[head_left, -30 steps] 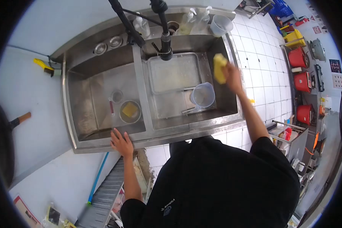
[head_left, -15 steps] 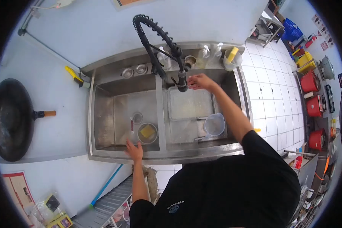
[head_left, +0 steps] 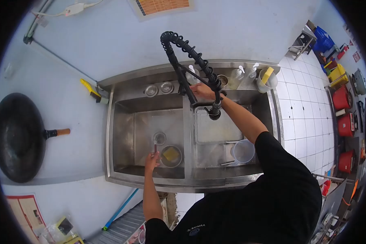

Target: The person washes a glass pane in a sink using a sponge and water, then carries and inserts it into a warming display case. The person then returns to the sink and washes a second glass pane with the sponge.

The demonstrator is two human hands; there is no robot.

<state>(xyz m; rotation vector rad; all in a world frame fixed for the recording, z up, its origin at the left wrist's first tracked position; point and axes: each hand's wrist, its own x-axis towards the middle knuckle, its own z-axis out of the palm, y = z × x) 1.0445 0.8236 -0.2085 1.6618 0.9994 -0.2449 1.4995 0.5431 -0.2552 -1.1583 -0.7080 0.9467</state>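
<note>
Red-handled tool (head_left: 155, 147) sits in the near part of the left basin (head_left: 142, 122) of a steel sink, its handle pointing away from the person. Left hand (head_left: 151, 162) has its fingers closed around the near end of that handle. Just right of this hand is a round bowl (head_left: 177, 162) with a yellow sponge (head_left: 171, 153) inside, and a small round piece (head_left: 160, 138) lies on the basin floor just beyond the tool.

Right hand (head_left: 204, 92) reaches across the right basin (head_left: 207, 168) to the far ledge, beside the black faucet (head_left: 194, 55). The faucet's pipes partly cover its fingers, so I cannot tell whether they grip anything.

Under the right forearm, a rectangular tray (head_left: 215, 131) lies in the far part of the right basin; a bluish jug (head_left: 244, 151) is near and right of it. Along the far ledge, two round metal pieces (head_left: 166, 87) sit left of the faucet, pump bottles (head_left: 236, 79) stand to its right, and a whitish tub (head_left: 263, 86) at the far right corner holds a yellow block (head_left: 267, 75).
</note>
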